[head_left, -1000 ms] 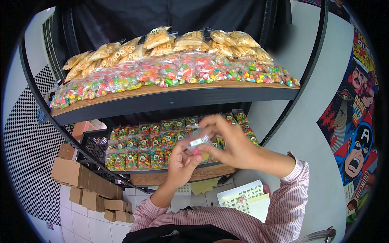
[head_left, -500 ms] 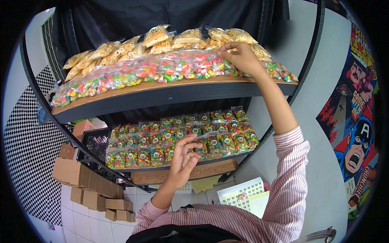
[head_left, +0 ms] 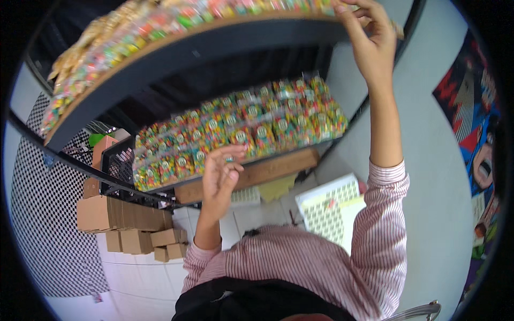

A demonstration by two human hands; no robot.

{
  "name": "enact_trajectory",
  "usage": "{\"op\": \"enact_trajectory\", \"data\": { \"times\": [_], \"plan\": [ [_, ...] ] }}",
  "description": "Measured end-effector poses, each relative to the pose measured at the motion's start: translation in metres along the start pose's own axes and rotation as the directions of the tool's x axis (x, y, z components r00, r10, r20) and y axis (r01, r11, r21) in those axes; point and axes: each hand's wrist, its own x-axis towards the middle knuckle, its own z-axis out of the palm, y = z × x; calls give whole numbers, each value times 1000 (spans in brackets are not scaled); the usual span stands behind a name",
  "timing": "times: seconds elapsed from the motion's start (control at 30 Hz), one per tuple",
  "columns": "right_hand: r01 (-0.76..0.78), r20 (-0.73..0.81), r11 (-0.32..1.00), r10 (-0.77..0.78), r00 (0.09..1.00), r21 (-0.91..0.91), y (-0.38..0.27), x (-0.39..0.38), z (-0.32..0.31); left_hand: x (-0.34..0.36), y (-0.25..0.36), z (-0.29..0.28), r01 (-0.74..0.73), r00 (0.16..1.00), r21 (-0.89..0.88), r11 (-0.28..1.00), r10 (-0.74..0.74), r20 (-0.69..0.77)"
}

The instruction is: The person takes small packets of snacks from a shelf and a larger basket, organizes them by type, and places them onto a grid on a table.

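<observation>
My right hand [head_left: 373, 43] is raised to the right end of the upper shelf [head_left: 214, 43]. Its thumb and forefinger come together on a clear bag of colourful candy [head_left: 318, 5], though blur and the frame's top edge partly hide the grip. Along the shelf front lies a row of such candy bags [head_left: 144, 35]. Lower down, my left hand [head_left: 218, 179] hovers before the lower shelf, fingers loosely bent and apart, holding nothing. Behind it stand rows of small clear bags of multicoloured pieces [head_left: 257, 115] with round pale labels.
Bags of pale yellow snacks [head_left: 80, 53] lie behind the candy on the upper left. A black crate [head_left: 119, 160] and cardboard boxes [head_left: 128, 216] stand at the left. Label sheets [head_left: 329, 208] lie below at the right. A dark rack post [head_left: 358, 115] rises beside the wall.
The view has tipped downward, so the shelves sit higher in it. My right hand has moved right along the upper shelf. My left hand stays loosely raised.
</observation>
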Motion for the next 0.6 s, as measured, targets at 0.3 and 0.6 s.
{"op": "enact_trajectory", "data": {
  "times": [0.3, 0.6],
  "plan": [
    [-807, -68, 458, 854, 516, -372, 85, -409, -141, -100, -90, -23, 542, 834, 62, 838, -545, 85],
    [-748, -391, -374, 905, -166, -549, 18, -574, -143, -117, -84, -13, 587, 792, 80, 805, -592, 146]
  ]
}}
